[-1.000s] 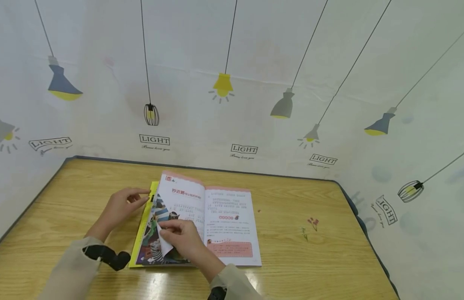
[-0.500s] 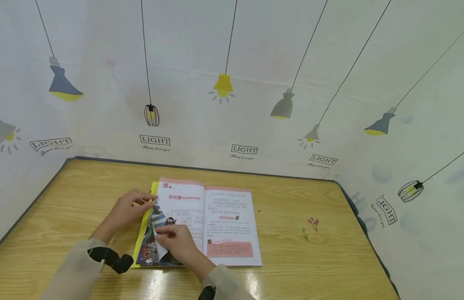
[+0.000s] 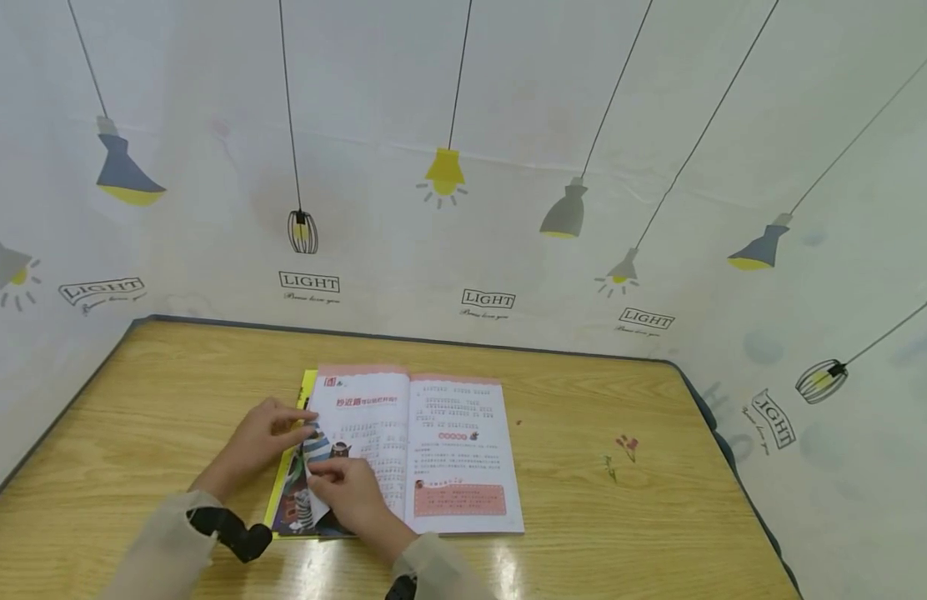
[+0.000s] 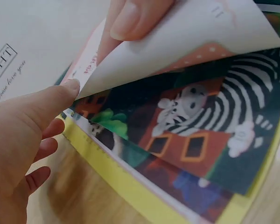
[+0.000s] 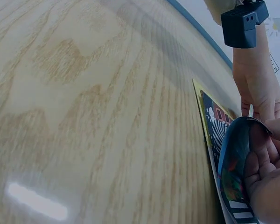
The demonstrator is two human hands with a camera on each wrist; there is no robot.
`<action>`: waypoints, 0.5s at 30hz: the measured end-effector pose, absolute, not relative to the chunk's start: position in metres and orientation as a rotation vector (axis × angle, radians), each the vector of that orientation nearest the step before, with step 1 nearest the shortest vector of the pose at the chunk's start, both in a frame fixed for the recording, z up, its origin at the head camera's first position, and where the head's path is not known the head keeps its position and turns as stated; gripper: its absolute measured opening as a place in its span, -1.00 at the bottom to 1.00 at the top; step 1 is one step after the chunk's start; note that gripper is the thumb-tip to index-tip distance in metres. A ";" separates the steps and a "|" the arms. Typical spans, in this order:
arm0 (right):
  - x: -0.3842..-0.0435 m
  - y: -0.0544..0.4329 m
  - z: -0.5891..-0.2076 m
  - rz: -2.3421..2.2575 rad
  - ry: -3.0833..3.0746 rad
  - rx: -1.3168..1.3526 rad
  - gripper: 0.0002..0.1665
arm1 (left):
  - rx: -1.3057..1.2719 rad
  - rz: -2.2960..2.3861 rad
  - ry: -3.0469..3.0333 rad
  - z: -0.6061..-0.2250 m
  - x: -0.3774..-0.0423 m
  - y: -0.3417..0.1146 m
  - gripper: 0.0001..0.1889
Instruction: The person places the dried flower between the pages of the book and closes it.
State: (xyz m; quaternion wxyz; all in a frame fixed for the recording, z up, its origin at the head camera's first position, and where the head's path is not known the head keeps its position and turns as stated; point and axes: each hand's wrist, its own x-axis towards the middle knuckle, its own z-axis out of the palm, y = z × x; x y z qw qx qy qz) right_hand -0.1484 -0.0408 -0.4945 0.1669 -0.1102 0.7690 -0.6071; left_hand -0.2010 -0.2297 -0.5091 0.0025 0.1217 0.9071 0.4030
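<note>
An open picture book with a yellow-edged cover lies on the wooden table. Its left-hand page is lifted and curls up at the lower left, baring a zebra picture on the sheet beneath. My right hand pinches this curled page by its left edge, the thumb inside the curl in the right wrist view. Farther up the same edge, my left hand has thumb and index finger at the page; in the left wrist view its other fingers hang bent below.
Small pressed flowers or flower prints lie on the table right of the book. A white curtain printed with lamps stands around the table's back and sides. Black wrist cameras sit on the sleeves.
The lifted left page has sunk lower and its top corner has come down. Both hands have shifted slightly, the left one nearer the body along the page edge.
</note>
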 end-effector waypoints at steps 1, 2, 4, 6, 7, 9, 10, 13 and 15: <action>-0.148 -0.041 -0.496 -1.724 2.190 -0.304 -0.73 | 0.371 1.261 2.849 -0.511 -0.201 -0.230 -0.67; -0.148 -0.041 -0.496 -1.718 2.196 -0.299 -0.73 | 0.360 1.257 2.853 -0.513 -0.200 -0.229 -0.67; -0.147 -0.042 -0.498 -1.709 2.207 -0.294 -0.74 | 0.349 1.250 2.864 -0.516 -0.200 -0.229 -0.68; -0.147 -0.043 -0.499 -1.696 2.224 -0.295 -0.74 | 0.347 1.246 2.879 -0.519 -0.200 -0.229 -0.69; -0.147 -0.043 -0.500 -1.693 2.230 -0.294 -0.74 | 0.352 1.239 2.892 -0.520 -0.200 -0.229 -0.69; -0.147 -0.043 -0.500 -1.679 2.240 -0.296 -0.75 | 0.360 1.224 2.915 -0.523 -0.201 -0.229 -0.69; -0.147 -0.043 -0.501 -1.673 2.241 -0.297 -0.75 | 0.363 1.221 2.924 -0.525 -0.201 -0.229 -0.69; -0.147 -0.043 -0.502 -1.676 2.227 -0.301 -0.76 | 0.362 1.223 2.936 -0.527 -0.202 -0.229 -0.69; -0.148 -0.043 -0.502 -1.690 2.216 -0.315 -0.77 | 0.364 1.236 2.940 -0.527 -0.202 -0.228 -0.69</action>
